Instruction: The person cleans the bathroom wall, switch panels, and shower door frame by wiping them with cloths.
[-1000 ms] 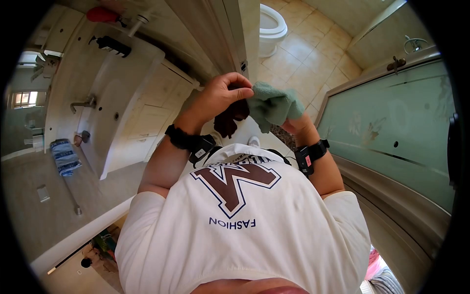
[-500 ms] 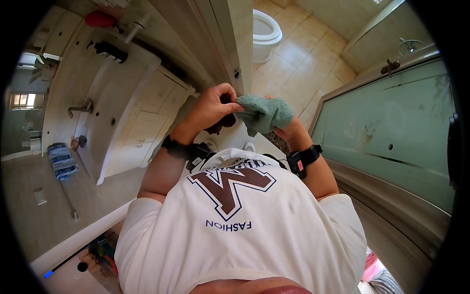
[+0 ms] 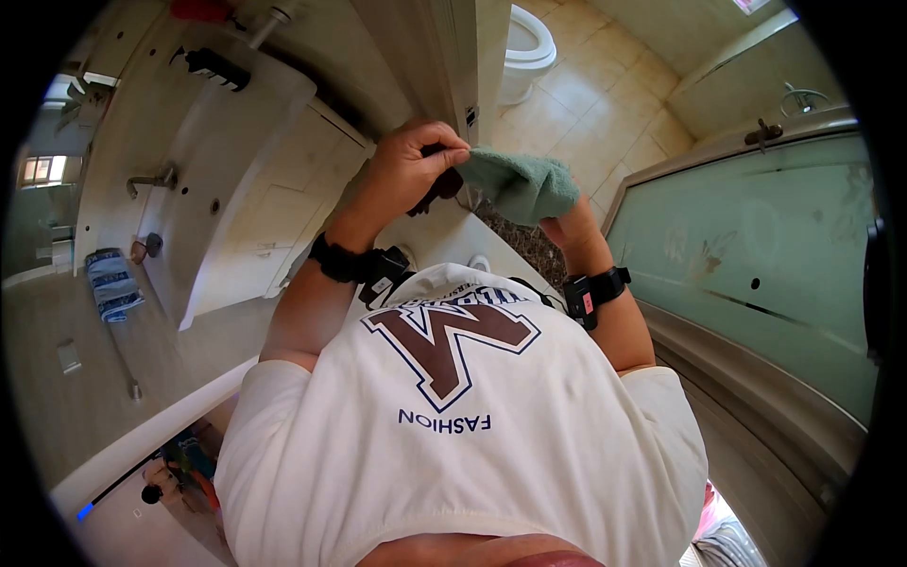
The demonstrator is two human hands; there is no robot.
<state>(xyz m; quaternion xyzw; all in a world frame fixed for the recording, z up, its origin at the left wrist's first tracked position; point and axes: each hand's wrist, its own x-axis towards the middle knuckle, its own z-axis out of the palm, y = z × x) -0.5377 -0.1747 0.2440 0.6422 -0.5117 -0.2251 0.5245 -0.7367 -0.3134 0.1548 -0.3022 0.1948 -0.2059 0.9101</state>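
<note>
A green terry cloth (image 3: 529,184) is stretched between my two hands in front of my chest. My left hand (image 3: 411,170) pinches its left corner between thumb and fingers. The right end drapes over my right hand (image 3: 570,230), hiding most of the fingers; the lower part of that hand and the wrist show below the fabric. Just behind my left hand is a dark brown thing (image 3: 441,192), partly covered, whose kind I cannot make out. Black bands with small boxes sit on both wrists.
To the left, a washbasin counter (image 3: 250,123) carries a black pump bottle (image 3: 217,68); a blue patterned towel (image 3: 115,283) hangs nearby. Ahead are a door frame (image 3: 430,57), a white toilet (image 3: 527,57) and tiled floor (image 3: 590,104). A frosted glass panel (image 3: 756,246) stands to the right.
Both hands have risen away from my body with the cloth. The cloth is now pulled flatter and more taut between them, less bunched than before.
</note>
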